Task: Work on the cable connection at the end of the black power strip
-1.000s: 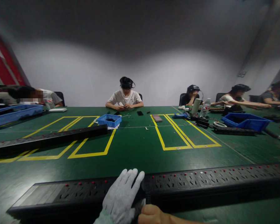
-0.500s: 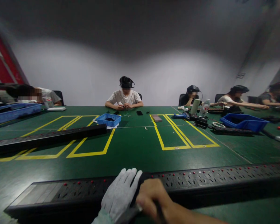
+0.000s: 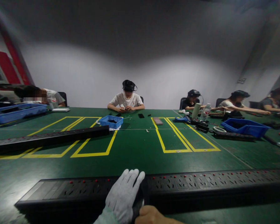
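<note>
A long black power strip with red indicator spots and rows of sockets lies across the table in front of me. My left hand, in a pale grey glove, lies on top of it with fingers stretched out. Just right of that hand, a dark band runs over the strip's top and down its near side; its exact kind is unclear. My right hand, bare, is closed at the band's lower end, below the strip's near edge. The bottom of the picture cuts it off, hiding part of the grip.
A second power strip lies farther left, near a small blue tray. Larger blue bins stand at left and right. Yellow tape outlines mark the green table. Several people sit along the far side.
My right hand has moved down toward me, off the strip's top, to below its near edge. My left hand stays on the strip. The view has shifted slightly.
</note>
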`<state>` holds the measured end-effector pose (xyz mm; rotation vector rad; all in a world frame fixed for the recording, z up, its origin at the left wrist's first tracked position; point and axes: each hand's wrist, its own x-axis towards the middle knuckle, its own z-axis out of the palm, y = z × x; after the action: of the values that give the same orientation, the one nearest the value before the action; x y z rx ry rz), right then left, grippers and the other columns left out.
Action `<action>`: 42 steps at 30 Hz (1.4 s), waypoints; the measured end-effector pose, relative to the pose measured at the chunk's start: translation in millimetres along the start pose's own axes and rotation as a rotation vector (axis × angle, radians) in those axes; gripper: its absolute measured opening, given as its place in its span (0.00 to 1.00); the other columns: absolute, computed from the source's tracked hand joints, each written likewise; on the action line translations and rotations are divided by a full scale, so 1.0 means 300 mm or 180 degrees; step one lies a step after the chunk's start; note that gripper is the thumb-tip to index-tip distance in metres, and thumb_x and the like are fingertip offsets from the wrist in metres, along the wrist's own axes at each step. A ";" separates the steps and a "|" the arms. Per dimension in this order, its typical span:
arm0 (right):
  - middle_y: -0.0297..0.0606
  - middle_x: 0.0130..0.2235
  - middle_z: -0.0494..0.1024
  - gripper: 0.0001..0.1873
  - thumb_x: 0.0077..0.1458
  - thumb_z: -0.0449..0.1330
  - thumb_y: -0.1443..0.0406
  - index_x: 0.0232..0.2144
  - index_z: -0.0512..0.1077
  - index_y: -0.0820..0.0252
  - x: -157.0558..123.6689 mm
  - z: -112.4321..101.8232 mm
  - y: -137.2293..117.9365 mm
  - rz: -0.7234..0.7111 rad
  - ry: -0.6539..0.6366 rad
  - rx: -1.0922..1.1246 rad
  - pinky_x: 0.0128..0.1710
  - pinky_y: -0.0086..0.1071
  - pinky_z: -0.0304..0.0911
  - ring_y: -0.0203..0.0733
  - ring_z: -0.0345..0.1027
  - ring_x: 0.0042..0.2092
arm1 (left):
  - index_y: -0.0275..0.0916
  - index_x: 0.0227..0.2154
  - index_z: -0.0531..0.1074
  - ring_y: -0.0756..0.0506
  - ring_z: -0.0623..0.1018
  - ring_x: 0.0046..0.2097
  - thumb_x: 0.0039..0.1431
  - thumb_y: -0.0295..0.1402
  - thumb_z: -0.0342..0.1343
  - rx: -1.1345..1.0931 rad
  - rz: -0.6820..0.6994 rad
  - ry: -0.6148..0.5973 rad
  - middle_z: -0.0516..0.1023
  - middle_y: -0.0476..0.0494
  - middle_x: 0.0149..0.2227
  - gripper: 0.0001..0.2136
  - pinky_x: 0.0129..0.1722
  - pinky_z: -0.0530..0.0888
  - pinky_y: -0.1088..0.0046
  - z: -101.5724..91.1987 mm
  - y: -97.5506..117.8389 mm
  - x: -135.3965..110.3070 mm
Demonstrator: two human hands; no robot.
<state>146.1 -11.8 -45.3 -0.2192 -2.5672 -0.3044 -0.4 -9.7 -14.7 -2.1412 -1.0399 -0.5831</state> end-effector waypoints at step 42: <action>0.26 0.13 0.44 0.30 0.66 0.39 0.60 0.12 0.44 0.61 0.231 -0.009 -0.074 0.0163 0.2233 0.0361 0.20 0.30 0.36 0.30 0.37 0.17 | 0.39 0.49 0.67 0.38 0.70 0.51 0.48 0.41 0.58 -0.0155 -0.0978 0.0561 0.74 0.41 0.46 0.25 0.51 0.67 0.59 0.089 -0.025 -0.100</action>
<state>84.4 -27.4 -9.9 -0.1078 -1.8741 -0.1727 -21.3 -1.8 -49.0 -1.9415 -1.2742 -0.9324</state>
